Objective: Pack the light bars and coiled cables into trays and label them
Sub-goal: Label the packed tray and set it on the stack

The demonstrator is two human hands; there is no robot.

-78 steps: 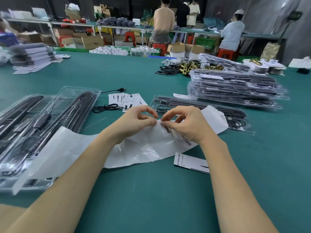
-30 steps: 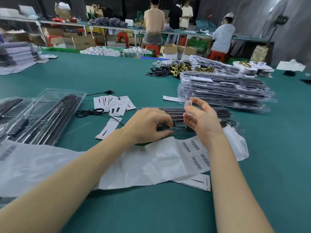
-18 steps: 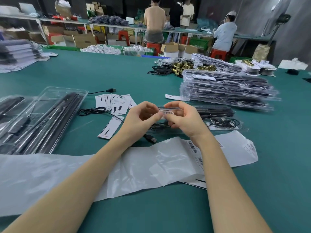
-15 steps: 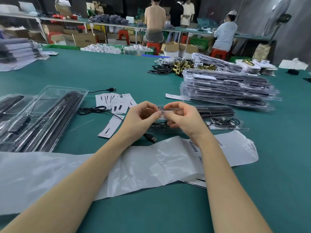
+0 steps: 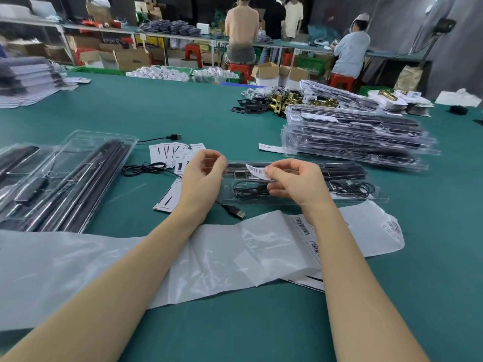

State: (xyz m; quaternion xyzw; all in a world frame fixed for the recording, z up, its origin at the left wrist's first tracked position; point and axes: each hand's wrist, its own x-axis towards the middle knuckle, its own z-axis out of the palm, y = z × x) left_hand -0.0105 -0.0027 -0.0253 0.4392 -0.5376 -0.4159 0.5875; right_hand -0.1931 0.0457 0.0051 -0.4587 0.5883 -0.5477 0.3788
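A clear tray (image 5: 311,198) lies in front of me, with black light bars (image 5: 342,171) and a coiled cable (image 5: 248,190) inside. My right hand (image 5: 295,182) pinches a small white barcode label (image 5: 257,172) just above the tray's middle. My left hand (image 5: 203,176) hovers at the tray's left end, fingers loosely curled, holding nothing. Nearer to me a long white label backing sheet (image 5: 222,257) runs under both forearms, with more barcode labels (image 5: 303,226) on it.
Open trays with light bars (image 5: 68,178) sit on the left. A loose USB cable (image 5: 151,168), a USB plug (image 5: 237,212) and printed cards (image 5: 172,152) lie in the middle. A stack of packed trays (image 5: 358,137) stands at the right, brass hardware (image 5: 285,99) behind it. People work at far benches.
Both hands were pinching the label together. Now my left hand has let go and moved left, and my right hand alone holds the label over the tray.
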